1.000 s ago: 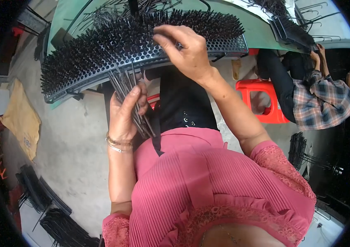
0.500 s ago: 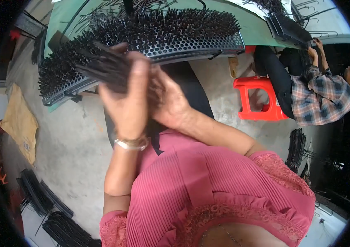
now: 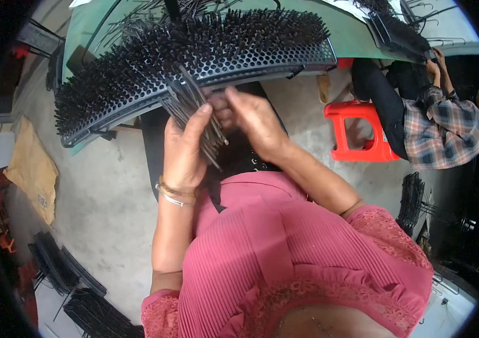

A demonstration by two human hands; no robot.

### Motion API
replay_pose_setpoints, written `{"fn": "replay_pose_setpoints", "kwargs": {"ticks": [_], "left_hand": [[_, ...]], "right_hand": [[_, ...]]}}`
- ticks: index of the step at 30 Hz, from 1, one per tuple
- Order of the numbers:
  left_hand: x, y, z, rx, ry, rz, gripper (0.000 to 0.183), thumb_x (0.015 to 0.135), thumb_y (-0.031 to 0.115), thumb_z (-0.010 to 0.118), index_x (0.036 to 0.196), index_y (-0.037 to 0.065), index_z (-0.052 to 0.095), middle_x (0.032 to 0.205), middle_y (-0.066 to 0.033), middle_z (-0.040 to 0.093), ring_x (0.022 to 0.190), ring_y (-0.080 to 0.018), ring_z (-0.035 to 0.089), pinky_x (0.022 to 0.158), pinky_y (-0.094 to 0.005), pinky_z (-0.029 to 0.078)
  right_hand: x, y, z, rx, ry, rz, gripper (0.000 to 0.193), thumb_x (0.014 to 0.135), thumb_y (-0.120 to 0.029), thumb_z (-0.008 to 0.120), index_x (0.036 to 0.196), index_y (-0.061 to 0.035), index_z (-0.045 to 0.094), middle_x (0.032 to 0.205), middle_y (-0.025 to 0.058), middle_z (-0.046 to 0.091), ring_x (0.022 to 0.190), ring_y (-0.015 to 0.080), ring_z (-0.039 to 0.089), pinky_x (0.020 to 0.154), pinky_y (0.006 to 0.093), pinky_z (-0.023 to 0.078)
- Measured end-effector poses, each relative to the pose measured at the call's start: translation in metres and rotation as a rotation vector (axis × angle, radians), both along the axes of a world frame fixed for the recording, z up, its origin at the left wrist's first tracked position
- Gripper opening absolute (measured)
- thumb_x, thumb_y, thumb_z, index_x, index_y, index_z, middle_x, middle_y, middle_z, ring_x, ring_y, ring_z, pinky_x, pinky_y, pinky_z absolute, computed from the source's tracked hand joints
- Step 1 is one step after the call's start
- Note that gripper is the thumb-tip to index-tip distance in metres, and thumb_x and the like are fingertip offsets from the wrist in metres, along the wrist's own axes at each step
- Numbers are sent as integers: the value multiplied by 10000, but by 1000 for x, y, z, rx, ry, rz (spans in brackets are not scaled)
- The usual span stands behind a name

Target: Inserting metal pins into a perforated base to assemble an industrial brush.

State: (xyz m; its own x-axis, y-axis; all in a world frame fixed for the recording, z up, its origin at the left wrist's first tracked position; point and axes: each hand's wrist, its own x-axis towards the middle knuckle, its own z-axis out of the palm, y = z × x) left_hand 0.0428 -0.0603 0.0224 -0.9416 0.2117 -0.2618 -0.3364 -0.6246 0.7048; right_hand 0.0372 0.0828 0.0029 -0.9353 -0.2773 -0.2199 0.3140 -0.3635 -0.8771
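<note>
My left hand [image 3: 186, 141] is closed round a bundle of thin dark rods [image 3: 180, 104], which stick out above and below the fist at a slant. Right beside the bundle is my right hand [image 3: 259, 124], its fingers curled inward toward the rods and its thumb raised. What those fingers hold, if anything, is hidden. Just beyond both hands stands a long, curved perforated metal rack [image 3: 211, 70]. Many short dark rods [image 3: 206, 39] stand upright in its holes, packed closely.
Loose rods [image 3: 132, 19] lie on the green table [image 3: 352, 42] behind the rack. At right, a co-worker in a plaid shirt [image 3: 442, 129] handles a dark rack, near a red stool [image 3: 357, 135]. Brown paper [image 3: 34, 174] and dark bundles [image 3: 96, 312] lie at left.
The rod bundle has swung from pointing left to a steeper slant and come nearer my body. My right hand has moved right, from behind the left hand to the bundle's side.
</note>
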Motion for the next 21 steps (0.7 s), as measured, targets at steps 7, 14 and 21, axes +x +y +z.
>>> {"fn": "replay_pose_setpoints", "kwargs": {"ticks": [7, 14, 21], "left_hand": [[8, 5, -2, -159, -42, -184, 281, 876, 115, 601, 1116, -9, 521, 962, -112, 628, 798, -175, 631, 684, -287, 547], [8, 8, -9, -77, -146, -200, 286, 868, 111, 621, 1117, -6, 541, 979, -113, 629, 856, -203, 646, 722, -311, 569], [7, 8, -15, -48, -117, -193, 291, 838, 79, 652, 1100, -1, 555, 993, -115, 633, 844, -188, 644, 691, -288, 561]], "right_hand": [[-33, 21, 37, 408, 157, 86, 220, 837, -160, 673, 961, 22, 658, 715, 14, 617, 585, 50, 536, 538, 202, 440], [-35, 35, 27, 444, 202, 57, 193, 834, -145, 673, 939, 16, 677, 759, 17, 638, 680, 55, 569, 619, 221, 469], [-42, 39, 39, 536, 262, -5, 235, 826, -199, 677, 939, 6, 679, 792, 16, 656, 665, 52, 557, 575, 189, 419]]}}
